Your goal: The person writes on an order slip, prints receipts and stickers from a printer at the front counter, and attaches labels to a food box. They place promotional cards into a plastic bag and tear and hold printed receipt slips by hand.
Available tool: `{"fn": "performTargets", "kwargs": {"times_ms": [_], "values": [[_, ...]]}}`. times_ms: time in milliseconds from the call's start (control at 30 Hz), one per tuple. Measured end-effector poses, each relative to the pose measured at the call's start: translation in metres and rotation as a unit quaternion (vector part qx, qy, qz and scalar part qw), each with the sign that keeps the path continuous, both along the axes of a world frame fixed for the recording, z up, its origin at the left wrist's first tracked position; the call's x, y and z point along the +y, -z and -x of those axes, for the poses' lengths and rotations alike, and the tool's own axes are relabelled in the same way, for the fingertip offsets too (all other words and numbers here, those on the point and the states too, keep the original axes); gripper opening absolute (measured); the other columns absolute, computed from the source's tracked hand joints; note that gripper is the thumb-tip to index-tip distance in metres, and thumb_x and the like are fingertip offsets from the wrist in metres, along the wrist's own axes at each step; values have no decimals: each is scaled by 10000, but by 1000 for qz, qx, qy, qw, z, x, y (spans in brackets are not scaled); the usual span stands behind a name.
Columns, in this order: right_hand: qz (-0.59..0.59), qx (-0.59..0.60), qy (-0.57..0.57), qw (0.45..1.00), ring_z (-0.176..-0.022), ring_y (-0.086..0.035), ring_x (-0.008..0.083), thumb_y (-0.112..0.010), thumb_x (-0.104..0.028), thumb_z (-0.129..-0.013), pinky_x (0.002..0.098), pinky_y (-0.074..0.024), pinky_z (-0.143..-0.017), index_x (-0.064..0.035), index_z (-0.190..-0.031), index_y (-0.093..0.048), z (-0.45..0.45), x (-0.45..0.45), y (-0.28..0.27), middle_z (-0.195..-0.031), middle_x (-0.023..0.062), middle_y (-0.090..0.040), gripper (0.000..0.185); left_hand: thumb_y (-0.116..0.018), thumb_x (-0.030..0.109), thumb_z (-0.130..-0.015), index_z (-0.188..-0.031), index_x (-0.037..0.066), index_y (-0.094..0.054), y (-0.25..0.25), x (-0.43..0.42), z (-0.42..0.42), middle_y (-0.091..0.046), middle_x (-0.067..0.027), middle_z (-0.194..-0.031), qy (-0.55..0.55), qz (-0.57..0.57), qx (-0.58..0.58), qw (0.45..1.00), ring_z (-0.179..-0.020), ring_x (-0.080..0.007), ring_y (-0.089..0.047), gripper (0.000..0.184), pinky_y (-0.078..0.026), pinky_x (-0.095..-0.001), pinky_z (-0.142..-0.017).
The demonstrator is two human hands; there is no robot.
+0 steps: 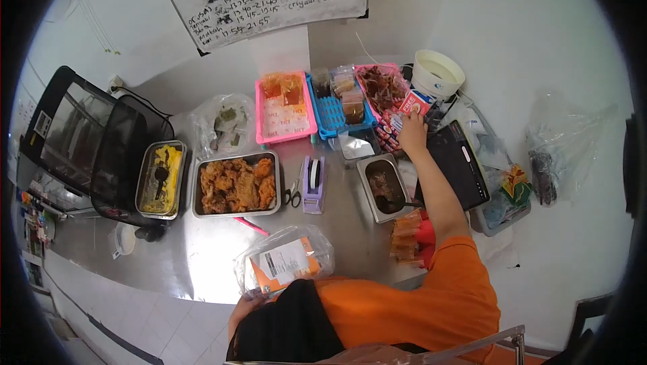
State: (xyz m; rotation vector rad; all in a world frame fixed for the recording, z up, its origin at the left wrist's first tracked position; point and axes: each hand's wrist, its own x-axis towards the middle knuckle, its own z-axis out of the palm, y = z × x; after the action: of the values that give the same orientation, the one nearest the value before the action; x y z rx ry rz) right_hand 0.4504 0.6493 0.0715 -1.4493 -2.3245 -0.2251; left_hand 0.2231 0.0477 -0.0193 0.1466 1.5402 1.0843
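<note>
My right hand [412, 134] reaches over the far right of the steel counter, its fingers closed at a red-and-white sachet [396, 122] in a pile of similar ones. Just beyond the fingertips is a red packet marked FREE [414, 103]. Down at the counter's near edge, my left hand [248, 299] pinches the lower corner of a clear plastic bag [322, 240]; part of this hand is hidden by the black cloth. Inside the bag lies an orange box [311, 260] with a white printed slip [283, 260] on top.
Fried chicken fills a steel tray [236, 215], beside scissors [292, 196] and a purple tape dispenser [313, 204]. A sauce pan [362, 171], black tablet [450, 166] and white tub [438, 72] surround my right arm. Pink [313, 137] and blue baskets [326, 110] stand at the back.
</note>
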Motion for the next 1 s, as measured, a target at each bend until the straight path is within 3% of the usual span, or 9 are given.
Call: {"fn": "performTargets", "kwargs": {"times_ms": [167,267,367,500,600,733,800,900,1000], "values": [[45,33,-36,998,-959,-540,337,-553,-105,-736,447,-443,-783,-51,-1037,-584,-4,10,-7,-1009,197,-564,307,-625,93,-814,-1146,-19,-500,10,-2,2,-606,-86,-977,18,35,23,999,-845,-169,-597,371,-482,-269,-722],[192,74,26,978,-948,-574,347,-566,-134,-736,501,-413,-819,-124,-1068,-597,-2,24,-12,-985,173,-611,334,-622,94,-816,-1158,-18,-494,11,-3,0,-602,-85,-982,8,46,32,998,-848,-167,-594,382,-483,-272,-716],[139,120,38,982,-799,-625,321,-631,-160,-702,425,-486,-721,-126,-929,-661,-7,50,9,-839,137,-646,231,-624,94,-815,-1154,-18,-495,12,-4,2,-599,-88,-991,-3,29,12,1000,-855,-171,-593,380,-487,-279,-718],[168,128,-27,977,-743,-633,276,-736,-213,-598,364,-492,-724,-113,-757,-700,-21,78,11,-752,109,-653,191,-637,92,-805,-1131,-15,-504,3,0,-2,-595,-91,-998,-34,-10,-22,999,-864,-177,-594,368,-490,-283,-719],[160,156,-41,974,-725,-629,280,-738,-205,-596,356,-492,-695,-100,-743,-697,-27,77,-1,-726,117,-648,185,-642,82,-797,-1108,-13,-515,-14,7,-5,-600,-89,-978,-9,52,33,998,-862,-173,-593,350,-487,-280,-723],[56,248,-27,967,-722,-627,290,-694,-161,-672,350,-484,-674,-70,-799,-668,-24,65,-17,-741,135,-640,160,-666,130,-785,-1088,2,-536,16,-5,5,-608,-84,-953,21,31,26,999,-856,-165,-593,354,-477,-273,-710],[-37,253,-15,967,-729,-629,281,-653,-126,-733,332,-482,-669,-48,-852,-642,-10,18,-68,-758,144,-639,143,-675,180,-785,-1045,8,-570,21,-9,5,-617,-82,-924,36,34,58,997,-838,-157,-594,329,-472,-272,-697],[-82,308,-159,934,-723,-634,220,-570,-56,-806,303,-475,-662,-25,-971,-582,3,-55,-108,-801,136,-641,168,-641,319,-810,-943,-10,-613,12,-10,5,-622,-76,-848,95,-2,72,993,-790,-149,-584,356,-463,-272,-670],[165,426,-298,838,-818,-593,154,-549,9,-809,263,-474,-702,-2,-1117,-471,22,-163,-124,-945,69,-591,318,-552,410,-855,-857,-46,-629,-27,-7,6,-626,-87,-791,97,17,96,990,-747,-163,-580,463,-467,-289,-675]]}}
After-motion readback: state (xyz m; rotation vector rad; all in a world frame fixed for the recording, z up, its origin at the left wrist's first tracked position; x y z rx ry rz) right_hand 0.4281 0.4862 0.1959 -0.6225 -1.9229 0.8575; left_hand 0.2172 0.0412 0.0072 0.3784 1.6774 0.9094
